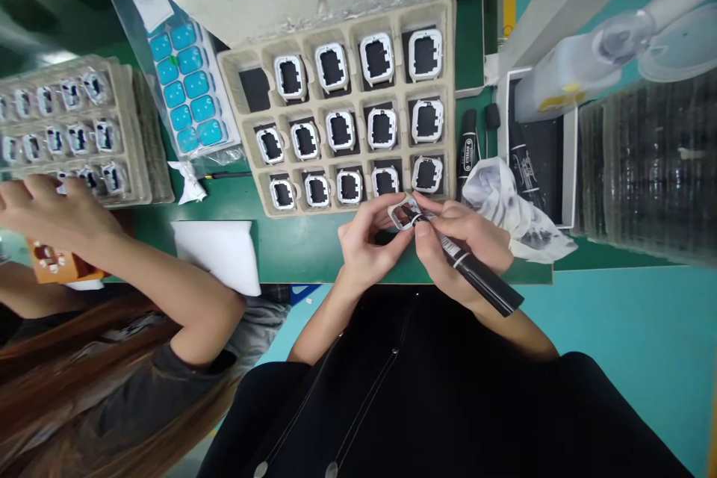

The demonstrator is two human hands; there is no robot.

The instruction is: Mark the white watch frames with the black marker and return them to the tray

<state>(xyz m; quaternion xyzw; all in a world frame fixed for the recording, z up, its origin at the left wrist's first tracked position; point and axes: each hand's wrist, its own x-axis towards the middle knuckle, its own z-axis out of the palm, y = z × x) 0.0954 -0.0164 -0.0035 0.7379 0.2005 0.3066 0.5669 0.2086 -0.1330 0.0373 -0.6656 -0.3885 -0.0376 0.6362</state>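
Observation:
Between thumb and fingers, my left hand [367, 239] grips a small white watch case [401, 213] near the front edge of the green table. My right hand [462, 239] is closed around a black marker pen [482, 280], whose tip end meets the case; the exact contact is hidden by my fingers. Just beyond my hands lies a beige compartment tray [255, 183] with rows of similar watch cases [376, 58], each over a dark insert. Its far left compartment holds only a dark insert [255, 89].
A crumpled stained cloth [498, 198], another marker [469, 143] and an open box [568, 164] lie right. Stacked clear trays [644, 164] stand beyond. Left are a blue-celled pack [196, 86], white paper [221, 246], and a co-worker's arm [162, 280] beside another filled tray [128, 157].

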